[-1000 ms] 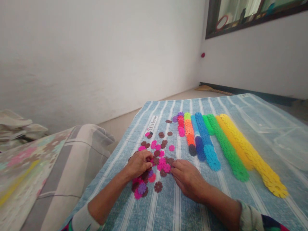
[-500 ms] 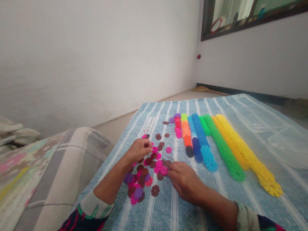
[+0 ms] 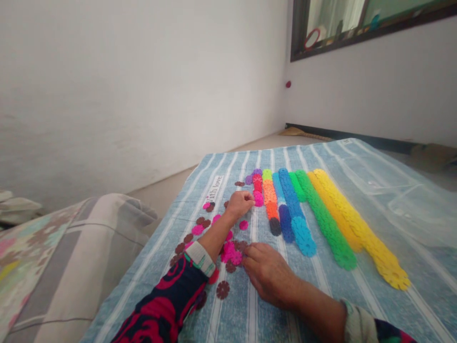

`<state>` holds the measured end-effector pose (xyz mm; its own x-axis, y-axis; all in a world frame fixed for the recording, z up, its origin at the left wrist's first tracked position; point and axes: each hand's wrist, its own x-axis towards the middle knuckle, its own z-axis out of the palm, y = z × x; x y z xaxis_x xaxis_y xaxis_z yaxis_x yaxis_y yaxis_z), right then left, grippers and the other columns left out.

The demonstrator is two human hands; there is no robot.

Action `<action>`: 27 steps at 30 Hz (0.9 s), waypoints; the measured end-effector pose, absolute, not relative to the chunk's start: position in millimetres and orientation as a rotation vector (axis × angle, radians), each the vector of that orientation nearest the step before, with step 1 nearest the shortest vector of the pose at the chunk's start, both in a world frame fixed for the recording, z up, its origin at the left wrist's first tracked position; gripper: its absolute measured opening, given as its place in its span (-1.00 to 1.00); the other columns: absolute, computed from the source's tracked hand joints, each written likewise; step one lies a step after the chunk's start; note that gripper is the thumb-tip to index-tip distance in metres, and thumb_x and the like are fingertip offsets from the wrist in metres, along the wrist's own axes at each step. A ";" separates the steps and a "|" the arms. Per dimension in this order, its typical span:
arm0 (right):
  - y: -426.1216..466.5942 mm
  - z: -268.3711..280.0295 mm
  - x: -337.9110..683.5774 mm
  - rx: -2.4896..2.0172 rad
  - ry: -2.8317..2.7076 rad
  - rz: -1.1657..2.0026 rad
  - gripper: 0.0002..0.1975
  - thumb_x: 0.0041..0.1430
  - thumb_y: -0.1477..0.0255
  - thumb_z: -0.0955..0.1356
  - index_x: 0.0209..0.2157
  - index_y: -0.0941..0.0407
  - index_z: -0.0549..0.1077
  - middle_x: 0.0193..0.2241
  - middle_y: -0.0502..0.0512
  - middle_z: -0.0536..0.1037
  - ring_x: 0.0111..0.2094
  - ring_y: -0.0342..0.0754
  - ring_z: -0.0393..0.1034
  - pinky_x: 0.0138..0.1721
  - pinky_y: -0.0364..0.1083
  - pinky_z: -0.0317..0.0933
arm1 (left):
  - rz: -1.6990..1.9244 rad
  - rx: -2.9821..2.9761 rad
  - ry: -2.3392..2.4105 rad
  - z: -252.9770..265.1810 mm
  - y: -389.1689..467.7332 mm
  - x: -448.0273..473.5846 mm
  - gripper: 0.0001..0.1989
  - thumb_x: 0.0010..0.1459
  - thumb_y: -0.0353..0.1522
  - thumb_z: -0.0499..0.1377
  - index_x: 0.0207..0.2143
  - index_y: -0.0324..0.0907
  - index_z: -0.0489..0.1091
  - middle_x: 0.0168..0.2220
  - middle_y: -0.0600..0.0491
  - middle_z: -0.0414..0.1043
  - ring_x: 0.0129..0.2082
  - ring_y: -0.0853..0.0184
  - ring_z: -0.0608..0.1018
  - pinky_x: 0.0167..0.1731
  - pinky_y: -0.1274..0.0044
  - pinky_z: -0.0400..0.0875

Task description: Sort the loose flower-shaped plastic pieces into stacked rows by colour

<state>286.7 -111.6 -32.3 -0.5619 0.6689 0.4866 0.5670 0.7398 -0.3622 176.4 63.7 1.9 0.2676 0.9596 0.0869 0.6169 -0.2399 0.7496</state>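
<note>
My left hand reaches over the loose discs with thumb and finger pinched at the pink end of a short row. A pink flower-shaped disc shows right at those fingertips. Lower down, my right hand rests on the cloth with curled fingers, beside pink discs and a brown disc. What its fingertips hold, if anything, is hidden. Loose pink, brown and red discs lie scattered around and beneath my left forearm, which covers part of the pile.
Overlapping rows of discs run to the right: orange, blue, green and yellow. A clear plastic bag lies at the right on the striped cloth. Folded bedding sits to the left.
My left hand has moved right and away from me, from the loose pile to the end of the pink row. My right hand stays beside the pile. The view has shifted slightly.
</note>
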 end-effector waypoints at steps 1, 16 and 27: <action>-111.5 -32.4 286.8 -0.928 -2.324 0.218 -0.77 0.18 0.61 0.26 -0.13 0.15 0.40 -0.14 0.18 0.49 -0.14 0.08 0.31 -0.12 0.03 0.23 | 0.747 1.954 1.410 2.3 65.1 177.6 -0.95 -0.13 -0.47 0.15 -0.55 -0.25 0.42 -0.66 0.18 0.31 -0.59 0.46 0.34 -0.50 0.59 0.21; -110.8 -32.2 287.4 -0.937 -2.329 0.198 -0.81 0.15 0.60 0.28 -0.20 0.14 0.40 -0.20 0.19 0.51 -0.16 0.07 0.33 -0.14 0.02 0.24 | 0.655 2.054 1.488 6.9 65.9 182.0 -0.93 -0.12 -0.48 0.17 -0.55 -0.24 0.47 -0.61 0.16 0.36 -0.52 0.43 0.37 -0.49 0.59 0.22; -111.2 -28.5 287.1 -0.925 -2.311 0.228 -0.82 0.22 0.60 0.23 -0.22 0.13 0.40 -0.22 0.18 0.51 -0.18 0.05 0.33 -0.15 0.02 0.25 | 0.289 2.047 1.384 29.3 35.6 130.0 -0.92 -0.20 -0.41 0.20 -0.57 -0.24 0.47 -0.65 0.18 0.31 -0.60 0.46 0.32 -0.54 0.60 0.15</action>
